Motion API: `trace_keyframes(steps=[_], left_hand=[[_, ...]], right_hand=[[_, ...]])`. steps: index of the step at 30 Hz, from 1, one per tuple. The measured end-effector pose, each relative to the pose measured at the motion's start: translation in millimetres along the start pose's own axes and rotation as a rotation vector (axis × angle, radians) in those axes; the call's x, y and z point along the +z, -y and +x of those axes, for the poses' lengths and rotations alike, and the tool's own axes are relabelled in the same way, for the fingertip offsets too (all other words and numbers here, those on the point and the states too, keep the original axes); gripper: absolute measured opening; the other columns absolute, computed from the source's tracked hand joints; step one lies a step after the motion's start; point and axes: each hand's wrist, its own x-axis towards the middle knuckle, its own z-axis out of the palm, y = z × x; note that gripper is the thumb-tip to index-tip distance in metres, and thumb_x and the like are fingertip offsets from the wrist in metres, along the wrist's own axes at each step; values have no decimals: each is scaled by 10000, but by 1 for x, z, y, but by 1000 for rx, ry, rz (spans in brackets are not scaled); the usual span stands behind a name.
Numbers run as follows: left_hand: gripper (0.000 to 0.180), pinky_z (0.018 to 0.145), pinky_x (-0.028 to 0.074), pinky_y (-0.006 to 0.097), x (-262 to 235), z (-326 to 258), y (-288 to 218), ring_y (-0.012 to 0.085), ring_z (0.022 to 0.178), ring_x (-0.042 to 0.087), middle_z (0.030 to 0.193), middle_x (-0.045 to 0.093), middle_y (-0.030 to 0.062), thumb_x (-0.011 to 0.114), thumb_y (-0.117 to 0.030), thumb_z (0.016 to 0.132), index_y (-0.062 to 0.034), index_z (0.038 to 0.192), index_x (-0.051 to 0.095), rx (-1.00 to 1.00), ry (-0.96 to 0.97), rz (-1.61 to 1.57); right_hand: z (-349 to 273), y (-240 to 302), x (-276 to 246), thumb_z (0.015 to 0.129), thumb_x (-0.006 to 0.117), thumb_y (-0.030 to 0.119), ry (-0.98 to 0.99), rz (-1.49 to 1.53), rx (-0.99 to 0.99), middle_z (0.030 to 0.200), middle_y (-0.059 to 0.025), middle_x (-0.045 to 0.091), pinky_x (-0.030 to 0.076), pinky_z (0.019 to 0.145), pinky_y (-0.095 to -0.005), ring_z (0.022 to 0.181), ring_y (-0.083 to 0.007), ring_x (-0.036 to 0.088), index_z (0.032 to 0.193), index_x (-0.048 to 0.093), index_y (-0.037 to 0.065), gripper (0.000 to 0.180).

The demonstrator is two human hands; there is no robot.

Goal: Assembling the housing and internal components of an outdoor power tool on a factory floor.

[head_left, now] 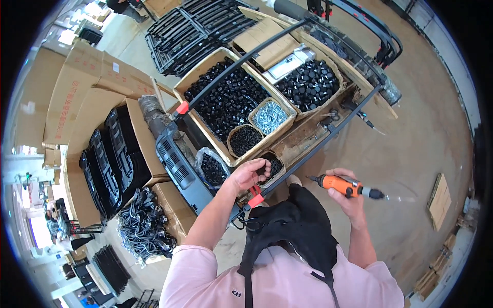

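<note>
Beside bench edge [328, 136]: hands, orange screwdriver [345, 185].

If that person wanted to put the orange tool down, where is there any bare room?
Bare concrete floor lies right of the long black metal frame, beyond the right hand holding the orange power screwdriver. The cardboard boxes of black plastic caps are crowded; the left hand reaches into a small wicker basket.

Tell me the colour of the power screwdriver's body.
Orange, on the power screwdriver in the right hand, head view.
</note>
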Motion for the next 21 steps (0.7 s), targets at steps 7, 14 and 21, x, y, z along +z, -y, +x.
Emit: trace_keyframes(steps=[7, 14, 21], left_hand=[[185, 657, 498, 251, 37, -42, 6, 123, 775, 629, 931, 690, 16, 563, -250, 1125, -92, 1200, 624, 205, -116, -13], [170, 580, 425, 250, 75, -76, 29, 133, 718, 565, 928, 673, 32, 537, -256, 1130, -101, 1168, 594, 475, -313, -257], [239, 520, 358, 229, 84, -85, 64, 82, 636, 489, 825, 588, -43, 589, -366, 1113, -130, 1090, 626, 725, -449, -689]], right_hand=[[47, 29, 38, 862, 837, 48, 96, 113, -83, 1327, -146, 712, 529, 1090, -399, 1209, -239, 690, 1404, 566, 7, 607], [69, 30, 86, 897, 775, -3, 322, 239, -174, 1334, -218, 681, 518, 1122, -433, 1270, -285, 662, 1432, 496, -23, 603], [92, 23, 123, 909, 756, -34, 636, 278, -178, 1353, -224, 671, 515, 1120, -426, 1270, -274, 655, 1424, 494, -11, 578]])
